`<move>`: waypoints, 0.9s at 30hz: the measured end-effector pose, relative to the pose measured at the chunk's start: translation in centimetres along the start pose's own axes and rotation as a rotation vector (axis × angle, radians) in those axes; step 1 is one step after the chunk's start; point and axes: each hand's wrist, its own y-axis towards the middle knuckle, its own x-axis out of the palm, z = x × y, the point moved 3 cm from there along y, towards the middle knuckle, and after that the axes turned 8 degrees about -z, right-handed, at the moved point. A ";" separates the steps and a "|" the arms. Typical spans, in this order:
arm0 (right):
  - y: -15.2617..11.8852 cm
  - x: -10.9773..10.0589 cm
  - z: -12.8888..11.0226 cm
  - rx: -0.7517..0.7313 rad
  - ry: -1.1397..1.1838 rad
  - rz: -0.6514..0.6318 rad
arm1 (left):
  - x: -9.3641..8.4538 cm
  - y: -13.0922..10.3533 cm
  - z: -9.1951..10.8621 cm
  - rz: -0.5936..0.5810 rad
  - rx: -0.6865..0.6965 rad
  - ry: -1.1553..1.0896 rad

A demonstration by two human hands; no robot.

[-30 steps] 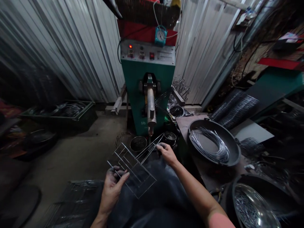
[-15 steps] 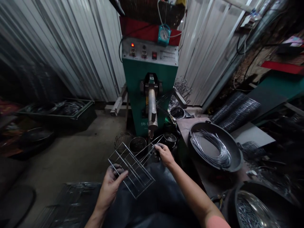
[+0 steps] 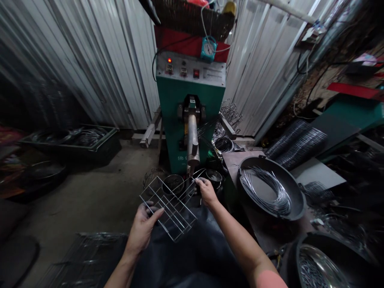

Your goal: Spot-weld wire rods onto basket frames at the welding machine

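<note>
A metal wire rack (image 3: 169, 208) with crossing bars is held in front of me, tilted, above my dark-covered lap. My left hand (image 3: 144, 224) grips its left edge, thumb on top and fingers underneath. At the far right corner my right hand (image 3: 205, 191) is closed in a pinch by the wire; the exact spot between the fingertips is too small to make out. Just beyond that hand, the rack's far corner lies near the lower tip of the metal arm (image 3: 193, 140) on the green machine (image 3: 168, 96).
A black pan (image 3: 295, 192) with curved wires lies on the right-hand table. Nearer stands another pan holding a metal bowl (image 3: 322, 266) of small wire pieces. Wire racks (image 3: 90, 256) are stacked at lower left. A green bin (image 3: 102, 145) stands by the corrugated wall (image 3: 90, 60).
The rack has tilted, its near corner rising slightly and its crossbars spreading in view. Both hands keep their hold, the right shifting slightly. The whole view has shifted a little.
</note>
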 end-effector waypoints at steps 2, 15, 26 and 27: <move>0.4 0.0 -0.1 0.027 0.003 -0.002 | 0.1 0.0 0.5 0.001 -0.006 0.001; -9.5 0.8 1.2 0.075 -0.461 -0.449 | 0.5 -0.3 0.4 0.080 0.057 -0.051; -7.5 1.8 0.3 0.052 -0.458 -0.427 | 0.2 0.4 1.2 0.123 0.123 -0.088; -7.4 2.2 0.2 0.063 -0.432 -0.427 | -0.2 0.2 1.4 0.127 0.134 -0.057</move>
